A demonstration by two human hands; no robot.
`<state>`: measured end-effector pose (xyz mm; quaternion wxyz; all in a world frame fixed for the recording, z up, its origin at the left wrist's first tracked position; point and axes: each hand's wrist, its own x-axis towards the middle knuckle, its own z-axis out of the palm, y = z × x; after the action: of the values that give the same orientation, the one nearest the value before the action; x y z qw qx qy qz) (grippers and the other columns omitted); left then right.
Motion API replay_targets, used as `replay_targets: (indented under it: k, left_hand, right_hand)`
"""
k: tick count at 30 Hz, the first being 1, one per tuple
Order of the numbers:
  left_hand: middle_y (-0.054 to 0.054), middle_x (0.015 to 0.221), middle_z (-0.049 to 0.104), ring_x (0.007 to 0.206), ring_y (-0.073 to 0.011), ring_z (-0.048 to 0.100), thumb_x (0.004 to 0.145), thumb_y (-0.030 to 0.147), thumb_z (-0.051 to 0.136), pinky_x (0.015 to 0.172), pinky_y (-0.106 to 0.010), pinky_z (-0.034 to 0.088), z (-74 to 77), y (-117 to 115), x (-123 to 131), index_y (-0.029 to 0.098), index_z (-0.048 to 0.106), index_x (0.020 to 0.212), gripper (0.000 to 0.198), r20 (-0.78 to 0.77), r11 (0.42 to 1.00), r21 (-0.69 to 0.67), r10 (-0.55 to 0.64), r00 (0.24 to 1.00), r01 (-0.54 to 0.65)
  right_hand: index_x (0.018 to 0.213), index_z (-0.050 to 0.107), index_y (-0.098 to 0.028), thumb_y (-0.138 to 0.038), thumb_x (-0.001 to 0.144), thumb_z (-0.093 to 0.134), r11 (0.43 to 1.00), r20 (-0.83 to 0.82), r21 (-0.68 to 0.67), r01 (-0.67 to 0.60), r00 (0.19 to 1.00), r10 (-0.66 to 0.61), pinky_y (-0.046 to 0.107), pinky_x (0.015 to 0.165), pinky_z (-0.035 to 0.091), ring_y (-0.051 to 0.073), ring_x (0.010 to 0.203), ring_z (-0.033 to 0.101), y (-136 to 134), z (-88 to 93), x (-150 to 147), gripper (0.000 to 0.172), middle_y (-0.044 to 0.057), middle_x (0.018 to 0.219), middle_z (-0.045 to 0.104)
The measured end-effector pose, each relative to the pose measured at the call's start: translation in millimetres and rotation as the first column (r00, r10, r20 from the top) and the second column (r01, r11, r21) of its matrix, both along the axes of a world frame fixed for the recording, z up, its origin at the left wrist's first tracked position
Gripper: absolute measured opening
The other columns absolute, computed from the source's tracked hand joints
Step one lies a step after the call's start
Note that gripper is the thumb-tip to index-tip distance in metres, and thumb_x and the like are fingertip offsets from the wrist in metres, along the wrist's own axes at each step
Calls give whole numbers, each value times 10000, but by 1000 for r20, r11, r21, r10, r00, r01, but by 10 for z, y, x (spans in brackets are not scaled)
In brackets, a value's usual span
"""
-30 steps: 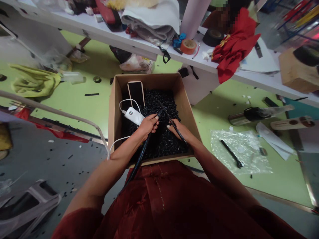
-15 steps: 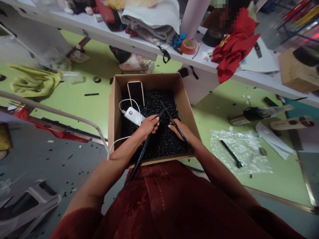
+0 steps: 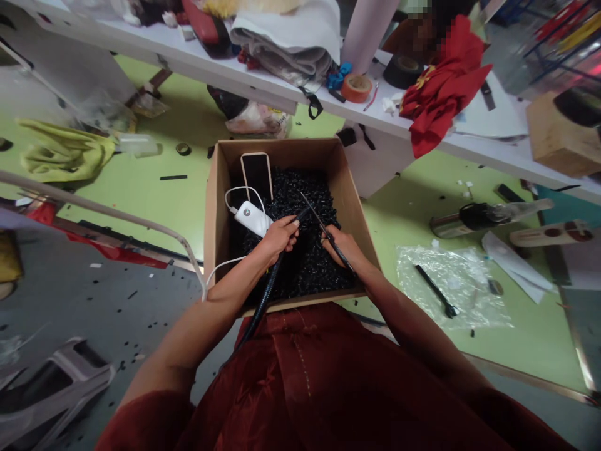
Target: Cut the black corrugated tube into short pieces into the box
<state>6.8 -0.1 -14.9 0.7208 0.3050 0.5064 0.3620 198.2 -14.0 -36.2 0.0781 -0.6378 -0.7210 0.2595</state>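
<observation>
Black corrugated tubing [image 3: 267,288] passes through the clenched left grip [image 3: 280,237], running from below the box edge, across the palm and out beyond the fingers over the pile. The right grip [image 3: 339,245] is closed on a thin black rod [image 3: 315,216], whose upper end points toward the left grip without touching it. Both grips sit just above small black plastic pieces [image 3: 300,275] filling a cardboard box [image 3: 282,147]. A smartphone [image 3: 256,175] leans against the far wall of the box, its dark screen facing up. Beside it, a white power bank [image 3: 248,218] rests near the left grip and bears a small round mark too small to read. A white cable [image 3: 225,199] loops from the power bank and crosses the near box wall. Beyond the box, printing on a pale plastic bag [image 3: 256,119] on the green floor [image 3: 141,213] is too blurred to read. The white counter [image 3: 211,75] carries an orange tape roll [image 3: 355,88], a black tape roll [image 3: 402,70] and red cloth [image 3: 444,84]. To the right, a black tool [image 3: 436,291] lies on clear bubble wrap [image 3: 469,307].
</observation>
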Motion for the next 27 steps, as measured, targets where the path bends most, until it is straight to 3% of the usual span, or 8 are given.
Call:
replay_targets:
  k: [4, 12, 21, 27]
  left_hand:
    - [44, 618, 430, 391, -21, 345, 866, 171, 521, 335, -136, 206, 0, 5, -1, 144, 542, 869, 35, 20, 1000, -17, 4, 1000, -4]
    - [44, 608, 439, 386, -19, 336, 874, 198, 523, 336, -125, 192, 55, 15, -37, 151, 494, 839, 65, 152, 997, -68, 34, 988, -24]
    - [38, 618, 443, 392, -19, 337, 880, 191, 496, 335, -118, 187, 48, 32, -68, 152, 470, 844, 59, 256, 998, -63, 37, 966, -21]
    - [45, 616, 446, 391, -16, 332, 841, 231, 573, 335, -118, 185, 28, 30, -73, 158, 474, 848, 123, 271, 998, -54, 36, 962, -22]
  right_hand:
    - [920, 581, -223, -266, 845, 444, 1000, 0, 11, -26, 1000, 26, 279, 735, 451, 210, 796, 648, 13, 3, -1, 162, 48, 837, 689]
    - [1016, 572, -235, -320, 845, 477, 995, -70, 24, 93, 993, -91, 308, 731, 469, 220, 785, 652, 38, 10, 43, 214, 38, 839, 688]
    - [1159, 529, -221, -455, 894, 450, 999, -136, -10, 47, 990, -48, 360, 841, 469, 257, 1002, 635, 9, 45, 20, 362, 83, 1101, 674]
    - [1215, 517, -215, -467, 888, 472, 999, -131, -25, 25, 991, -28, 381, 845, 475, 271, 1013, 634, 19, 18, 21, 415, 98, 1118, 676]
